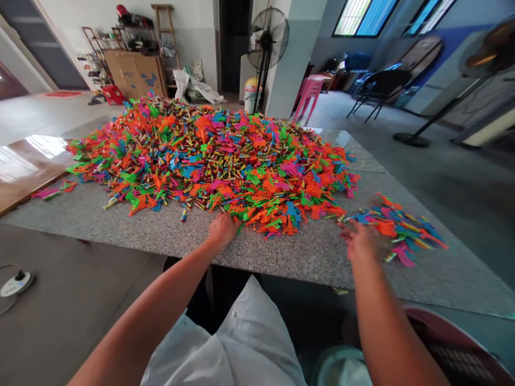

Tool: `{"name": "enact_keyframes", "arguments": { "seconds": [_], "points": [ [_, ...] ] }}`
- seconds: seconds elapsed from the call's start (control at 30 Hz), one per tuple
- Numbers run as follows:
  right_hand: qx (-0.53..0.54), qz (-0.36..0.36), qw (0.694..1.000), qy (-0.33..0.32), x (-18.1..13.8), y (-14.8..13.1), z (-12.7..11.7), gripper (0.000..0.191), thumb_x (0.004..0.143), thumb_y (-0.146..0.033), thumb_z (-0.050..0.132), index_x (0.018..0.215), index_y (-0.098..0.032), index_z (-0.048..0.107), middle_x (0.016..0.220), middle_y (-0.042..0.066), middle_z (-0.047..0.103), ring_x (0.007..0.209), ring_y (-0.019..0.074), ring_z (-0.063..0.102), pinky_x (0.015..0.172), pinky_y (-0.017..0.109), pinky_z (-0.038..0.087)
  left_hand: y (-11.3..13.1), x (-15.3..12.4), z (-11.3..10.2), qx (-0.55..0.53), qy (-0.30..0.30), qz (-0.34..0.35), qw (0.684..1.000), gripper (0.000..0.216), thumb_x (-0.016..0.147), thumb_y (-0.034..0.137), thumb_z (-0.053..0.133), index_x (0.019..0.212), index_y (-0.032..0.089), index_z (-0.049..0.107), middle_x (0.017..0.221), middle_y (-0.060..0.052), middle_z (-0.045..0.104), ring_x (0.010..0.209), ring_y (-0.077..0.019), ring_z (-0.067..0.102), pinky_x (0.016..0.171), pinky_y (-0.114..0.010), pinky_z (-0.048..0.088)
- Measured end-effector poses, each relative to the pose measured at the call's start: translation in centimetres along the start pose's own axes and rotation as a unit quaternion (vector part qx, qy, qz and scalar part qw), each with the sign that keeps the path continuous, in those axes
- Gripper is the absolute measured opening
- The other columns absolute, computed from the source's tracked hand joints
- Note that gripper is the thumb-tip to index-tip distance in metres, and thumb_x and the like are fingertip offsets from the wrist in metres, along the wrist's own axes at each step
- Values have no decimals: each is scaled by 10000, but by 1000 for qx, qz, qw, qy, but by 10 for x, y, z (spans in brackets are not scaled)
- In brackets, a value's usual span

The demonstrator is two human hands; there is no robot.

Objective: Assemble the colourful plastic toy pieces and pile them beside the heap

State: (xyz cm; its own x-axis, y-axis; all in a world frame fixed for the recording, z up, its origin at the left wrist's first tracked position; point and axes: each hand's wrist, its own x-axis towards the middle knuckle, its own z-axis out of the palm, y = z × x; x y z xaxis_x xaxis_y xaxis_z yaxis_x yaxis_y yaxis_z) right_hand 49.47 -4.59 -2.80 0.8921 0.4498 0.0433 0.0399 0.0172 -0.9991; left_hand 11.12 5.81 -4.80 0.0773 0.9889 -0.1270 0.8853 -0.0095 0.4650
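A wide heap of small plastic pieces [225, 155], in orange, green, pink and blue, lies on a speckled stone table [298, 257]. Many short tubes with yellowish wrapping are mixed in. At the heap's front edge is my left hand [223, 230], its fingers closed around a green plastic piece [240, 225], partly hidden. My right hand [362, 242], smeared by motion, is at the left side of a smaller pile [402, 228] of similar pieces and tubes. Its fingers are too blurred to show whether they hold anything.
A few loose pieces [54, 190] lie at the table's left, beside a glossy wooden board [28, 166]. Below the right edge stand a dark red basket [462, 343] and a pale tub [341, 367]. Behind are a standing fan [267, 40] and pink stools [309, 94].
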Motion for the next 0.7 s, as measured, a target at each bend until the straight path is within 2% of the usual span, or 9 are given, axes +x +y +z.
{"name": "enact_keyframes", "arguments": {
  "seconds": [0.07,0.13,0.2,0.27,0.33,0.4,0.5,0.6,0.7],
  "points": [
    [-41,32,995,-90,-33,7,17,213,798,-329,624,976,-212,622,871,78,738,579,188,657,504,295,473,-6,5,-2,-32,-25,-11,999,183,877,385,661,881,208,708,1010,-139,764,952,-311,718,739,-347,463],
    [-113,4,969,-218,-78,15,38,313,842,-400,621,1066,-195,697,874,79,758,603,208,664,524,310,497,-12,9,-7,-58,-41,-9,997,93,809,293,720,809,206,685,885,-101,749,871,-276,708,686,-315,430],
    [-190,-57,913,-355,-126,22,61,326,895,-425,612,1096,-203,742,833,66,763,657,223,689,622,334,542,-18,11,-13,-85,-33,-14,996,118,736,208,766,811,198,675,802,-69,719,802,-243,684,644,-291,401],
    [-215,-140,862,-437,-165,25,84,295,951,-376,577,1118,-212,755,969,83,788,833,238,732,790,359,565,-26,10,-21,-149,-20,-45,988,226,696,153,777,898,190,682,733,-30,681,704,-204,649,598,-272,382],
    [-233,-204,823,-476,-190,25,106,270,978,-286,549,1136,-204,752,1095,100,785,996,242,729,920,363,539,-38,7,-32,-267,-26,-80,960,368,682,132,773,1034,185,680,681,13,650,599,-165,603,550,-252,376],
    [-269,-241,793,-491,-205,24,126,265,992,-223,532,1143,-191,748,1139,109,774,1073,239,710,974,350,510,-55,3,-47,-384,-43,-98,917,448,675,151,777,1109,185,671,675,33,648,549,-139,582,514,-232,387],
    [-325,-280,748,-507,-220,21,154,289,1017,-194,520,1209,-191,735,1194,103,750,1128,227,685,1001,315,477,-85,-5,-69,-492,-51,-114,862,333,660,216,793,976,172,698,718,10,681,565,-114,598,492,-204,416],
    [-360,-320,693,-537,-238,20,177,356,1020,-206,538,1340,-233,690,1299,96,693,1148,222,670,961,288,473,-112,-15,-84,-557,-34,-148,816,279,644,268,815,871,163,691,758,-19,713,577,-106,619,486,-194,444],
    [-394,-335,659,-547,-255,19,193,351,1032,-256,540,1352,-261,683,1302,94,666,1080,225,684,878,286,478,-134,-26,-90,-585,-3,-173,793,308,624,277,839,865,168,680,776,-26,730,577,-111,635,462,-186,436]
  ]
}}
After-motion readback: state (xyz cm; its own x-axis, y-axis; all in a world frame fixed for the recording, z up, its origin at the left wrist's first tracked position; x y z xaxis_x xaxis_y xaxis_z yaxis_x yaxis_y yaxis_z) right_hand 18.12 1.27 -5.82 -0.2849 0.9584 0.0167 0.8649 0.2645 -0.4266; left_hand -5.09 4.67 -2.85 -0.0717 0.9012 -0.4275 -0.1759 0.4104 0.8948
